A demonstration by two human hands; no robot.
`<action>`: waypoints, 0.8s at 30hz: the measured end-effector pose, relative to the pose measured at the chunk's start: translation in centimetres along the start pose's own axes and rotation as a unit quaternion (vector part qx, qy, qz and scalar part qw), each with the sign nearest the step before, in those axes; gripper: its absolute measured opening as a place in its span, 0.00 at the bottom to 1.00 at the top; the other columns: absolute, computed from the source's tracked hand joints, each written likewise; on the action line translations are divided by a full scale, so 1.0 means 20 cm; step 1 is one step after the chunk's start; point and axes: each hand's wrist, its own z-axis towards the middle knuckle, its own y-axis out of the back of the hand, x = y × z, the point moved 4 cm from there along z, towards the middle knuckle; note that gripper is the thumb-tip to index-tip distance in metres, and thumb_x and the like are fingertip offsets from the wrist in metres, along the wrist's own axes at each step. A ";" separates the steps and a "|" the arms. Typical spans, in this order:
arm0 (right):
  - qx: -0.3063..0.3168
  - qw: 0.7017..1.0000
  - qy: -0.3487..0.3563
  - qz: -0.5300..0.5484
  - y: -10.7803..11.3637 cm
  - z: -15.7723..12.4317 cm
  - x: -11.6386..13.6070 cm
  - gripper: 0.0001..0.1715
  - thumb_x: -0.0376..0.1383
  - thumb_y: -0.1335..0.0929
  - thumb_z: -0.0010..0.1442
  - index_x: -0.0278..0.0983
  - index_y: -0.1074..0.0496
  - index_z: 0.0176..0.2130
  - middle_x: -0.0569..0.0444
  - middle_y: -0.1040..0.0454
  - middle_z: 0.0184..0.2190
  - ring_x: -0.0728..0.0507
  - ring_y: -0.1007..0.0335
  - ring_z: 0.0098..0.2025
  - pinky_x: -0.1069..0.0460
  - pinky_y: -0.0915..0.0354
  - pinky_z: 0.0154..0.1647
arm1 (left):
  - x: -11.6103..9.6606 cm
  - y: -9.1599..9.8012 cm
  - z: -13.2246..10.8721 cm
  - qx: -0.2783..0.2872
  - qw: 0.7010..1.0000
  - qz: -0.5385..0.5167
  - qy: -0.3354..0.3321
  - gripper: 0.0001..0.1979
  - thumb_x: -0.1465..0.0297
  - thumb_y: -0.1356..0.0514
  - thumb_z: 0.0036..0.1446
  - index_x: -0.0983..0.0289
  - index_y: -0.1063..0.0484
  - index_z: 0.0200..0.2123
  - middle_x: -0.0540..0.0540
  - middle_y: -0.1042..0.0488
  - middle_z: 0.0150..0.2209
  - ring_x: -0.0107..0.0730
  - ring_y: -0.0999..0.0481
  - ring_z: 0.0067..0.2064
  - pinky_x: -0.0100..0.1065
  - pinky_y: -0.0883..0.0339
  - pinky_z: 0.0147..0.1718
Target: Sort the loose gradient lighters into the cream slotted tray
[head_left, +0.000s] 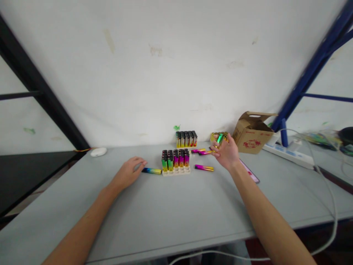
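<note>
Between right hand (226, 152) fingers: green lighter (220, 138)

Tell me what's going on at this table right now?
A person is handling colourful lighters on a grey table. The right hand is raised, pinching a green lighter above loose lighters. The left hand rests flat on the table, its fingertips at a loose lighter beside a white tray of upright lighters. A second filled tray and an open cardboard box sit behind.
</note>
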 end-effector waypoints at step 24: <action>0.113 0.969 -0.218 -0.028 -0.26 -0.05 -0.39 0.13 0.43 0.45 0.56 0.39 0.46 0.24 0.63 0.52 0.19 0.52 0.58 0.18 0.58 0.57 0.16 | 0.05 0.03 -0.01 -0.035 0.999 0.016 0.022 0.25 0.51 0.53 0.60 0.63 0.25 0.35 0.59 0.22 0.39 0.42 0.24 0.42 0.39 0.33 0.46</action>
